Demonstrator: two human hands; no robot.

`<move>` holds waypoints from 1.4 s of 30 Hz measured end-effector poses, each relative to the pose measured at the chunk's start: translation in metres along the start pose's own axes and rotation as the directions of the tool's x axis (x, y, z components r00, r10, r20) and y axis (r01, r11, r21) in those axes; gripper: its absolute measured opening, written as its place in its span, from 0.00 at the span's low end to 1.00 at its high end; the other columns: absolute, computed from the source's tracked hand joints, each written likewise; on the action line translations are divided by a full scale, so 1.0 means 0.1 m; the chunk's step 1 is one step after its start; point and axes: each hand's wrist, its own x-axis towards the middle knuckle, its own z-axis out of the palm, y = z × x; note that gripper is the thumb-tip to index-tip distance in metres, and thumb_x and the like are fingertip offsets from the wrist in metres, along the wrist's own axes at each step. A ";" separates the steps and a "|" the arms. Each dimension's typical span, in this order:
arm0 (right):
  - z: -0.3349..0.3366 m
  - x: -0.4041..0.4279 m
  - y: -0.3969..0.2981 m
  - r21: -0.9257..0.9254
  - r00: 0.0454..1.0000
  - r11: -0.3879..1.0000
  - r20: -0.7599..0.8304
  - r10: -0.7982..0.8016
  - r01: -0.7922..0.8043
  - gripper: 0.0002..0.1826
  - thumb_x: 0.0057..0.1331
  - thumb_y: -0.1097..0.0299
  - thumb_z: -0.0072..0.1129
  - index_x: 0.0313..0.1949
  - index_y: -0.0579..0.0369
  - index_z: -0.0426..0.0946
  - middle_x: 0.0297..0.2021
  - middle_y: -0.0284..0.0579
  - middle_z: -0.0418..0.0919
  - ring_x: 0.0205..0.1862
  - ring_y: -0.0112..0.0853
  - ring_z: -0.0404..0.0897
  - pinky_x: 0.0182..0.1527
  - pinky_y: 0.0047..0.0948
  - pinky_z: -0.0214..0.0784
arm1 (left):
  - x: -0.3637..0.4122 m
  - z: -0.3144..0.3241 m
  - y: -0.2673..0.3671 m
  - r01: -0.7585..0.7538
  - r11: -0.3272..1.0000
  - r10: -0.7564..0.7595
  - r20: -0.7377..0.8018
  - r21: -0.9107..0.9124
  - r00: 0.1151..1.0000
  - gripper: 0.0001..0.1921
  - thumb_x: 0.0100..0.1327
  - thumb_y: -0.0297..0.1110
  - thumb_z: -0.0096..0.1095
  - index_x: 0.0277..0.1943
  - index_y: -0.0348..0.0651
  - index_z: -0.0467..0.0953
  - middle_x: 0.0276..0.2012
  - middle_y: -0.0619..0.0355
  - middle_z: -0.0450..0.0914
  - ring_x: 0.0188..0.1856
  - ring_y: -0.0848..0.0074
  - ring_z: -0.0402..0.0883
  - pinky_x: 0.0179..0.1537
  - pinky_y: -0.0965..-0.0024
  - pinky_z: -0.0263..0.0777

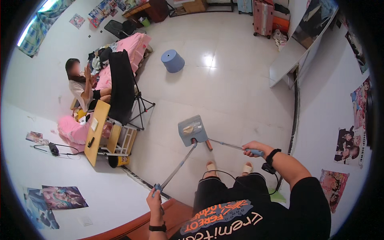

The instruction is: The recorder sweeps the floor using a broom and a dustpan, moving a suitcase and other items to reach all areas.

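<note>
My left hand (154,196) is closed around the top of the metal handle of a long-handled dustpan (185,135). This grey-blue pan rests on the tiled floor ahead of my feet, with some pale and clear litter lying in it. In my right hand (255,149) is the blue grip of a second metal pole, which runs left to a broom (209,145). The broom's reddish bristles touch the floor just right of the dustpan, partly hidden behind it.
A blue plastic stool (172,61) stands upside down or upright, I cannot tell. At left are a wooden-topped table (98,129), a black folding frame (121,87) and a seated person (81,85). A leaning mirror (288,60) and a pink suitcase (263,18) are at right.
</note>
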 end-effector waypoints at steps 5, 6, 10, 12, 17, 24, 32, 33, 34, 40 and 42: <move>0.47 0.17 -0.22 0.011 0.999 0.999 -0.005 0.051 -0.051 0.06 0.58 0.67 0.48 0.25 0.54 0.66 0.14 0.31 0.67 0.13 0.14 0.64 0.12 0.12 0.54 | 0.46 -0.21 0.37 -0.086 0.992 0.083 0.036 0.093 0.996 0.22 0.54 0.30 0.58 0.51 0.28 0.68 0.15 0.65 0.67 0.14 0.87 0.62 0.14 0.82 0.54; 0.41 0.33 -0.21 0.084 0.997 0.994 0.037 0.071 -0.074 0.06 0.58 0.68 0.48 0.25 0.54 0.65 0.15 0.32 0.68 0.13 0.15 0.65 0.12 0.13 0.56 | 0.58 -0.24 0.49 -0.115 0.983 0.109 0.050 0.144 0.993 0.22 0.54 0.30 0.58 0.51 0.29 0.68 0.15 0.65 0.67 0.14 0.87 0.62 0.15 0.82 0.55; 0.46 0.88 -0.27 0.319 0.999 0.947 0.038 0.037 -0.047 0.05 0.57 0.70 0.49 0.25 0.55 0.65 0.17 0.35 0.70 0.13 0.16 0.66 0.12 0.15 0.57 | 1.11 -0.30 0.96 -0.241 0.944 0.212 0.144 0.227 0.967 0.20 0.55 0.29 0.57 0.50 0.29 0.69 0.18 0.64 0.69 0.17 0.87 0.63 0.18 0.83 0.57; 0.67 0.88 -0.35 0.259 0.996 0.964 -0.074 -0.042 0.060 0.06 0.57 0.68 0.49 0.24 0.54 0.66 0.16 0.35 0.70 0.13 0.16 0.66 0.11 0.15 0.56 | 1.27 -0.24 1.20 -0.255 0.932 0.213 0.180 0.257 0.960 0.20 0.56 0.30 0.57 0.51 0.30 0.69 0.18 0.65 0.68 0.17 0.87 0.63 0.17 0.83 0.57; 0.49 0.76 -0.19 0.371 0.966 0.908 -0.233 -0.115 0.197 0.09 0.57 0.62 0.49 0.23 0.52 0.67 0.15 0.30 0.69 0.13 0.15 0.65 0.10 0.13 0.50 | 2.06 -0.13 1.22 -0.633 0.708 0.528 0.361 0.313 0.769 0.20 0.56 0.31 0.57 0.51 0.30 0.69 0.25 0.62 0.74 0.20 0.86 0.67 0.21 0.82 0.60; 0.11 -0.19 0.44 0.723 0.898 0.566 -0.433 -0.074 0.395 0.09 0.60 0.66 0.47 0.25 0.56 0.64 0.19 0.34 0.68 0.12 0.14 0.63 0.09 0.10 0.51 | 2.19 0.52 1.63 -0.613 0.668 0.375 0.520 0.423 0.767 0.21 0.55 0.35 0.56 0.50 0.32 0.71 0.17 0.66 0.67 0.17 0.86 0.62 0.18 0.80 0.56; -0.06 -0.88 1.12 0.770 0.904 0.483 -0.405 -0.134 0.417 0.08 0.61 0.68 0.48 0.29 0.57 0.63 0.21 0.38 0.67 0.12 0.14 0.63 0.09 0.10 0.56 | 1.82 1.12 1.72 -0.469 0.785 0.177 0.579 0.405 0.796 0.19 0.55 0.31 0.57 0.50 0.33 0.70 0.15 0.69 0.65 0.14 0.89 0.60 0.15 0.83 0.53; -0.12 -0.98 1.13 0.734 0.916 0.562 -0.383 -0.122 0.382 0.08 0.61 0.68 0.49 0.29 0.57 0.63 0.21 0.38 0.68 0.13 0.14 0.63 0.09 0.10 0.56 | 1.81 1.14 1.65 -0.487 0.773 0.186 0.588 0.407 0.787 0.19 0.55 0.31 0.57 0.49 0.33 0.70 0.15 0.68 0.65 0.14 0.89 0.60 0.15 0.83 0.54; -0.17 -1.06 1.14 0.690 0.927 0.638 -0.360 -0.108 0.342 0.08 0.61 0.67 0.49 0.30 0.57 0.63 0.22 0.38 0.68 0.13 0.14 0.63 0.09 0.10 0.55 | 1.77 1.15 1.61 -0.503 0.761 0.194 0.595 0.411 0.780 0.18 0.55 0.31 0.57 0.49 0.33 0.71 0.15 0.68 0.65 0.14 0.89 0.60 0.15 0.83 0.54; -0.45 -1.11 1.08 0.468 0.959 0.871 -0.282 -0.011 0.147 0.07 0.58 0.68 0.51 0.29 0.58 0.69 0.17 0.35 0.69 0.12 0.16 0.64 0.10 0.12 0.54 | 1.11 1.23 1.56 -0.482 0.759 0.146 0.606 0.438 0.782 0.16 0.56 0.31 0.57 0.47 0.36 0.73 0.15 0.69 0.65 0.14 0.89 0.61 0.16 0.83 0.54; -0.55 -1.02 0.95 0.351 0.964 0.933 -0.265 0.017 0.080 0.06 0.57 0.69 0.52 0.27 0.58 0.70 0.16 0.36 0.70 0.11 0.18 0.65 0.10 0.14 0.54 | 0.91 1.28 1.53 -0.480 0.769 0.169 0.589 0.423 0.790 0.18 0.54 0.34 0.57 0.47 0.35 0.74 0.15 0.67 0.67 0.15 0.88 0.63 0.16 0.82 0.56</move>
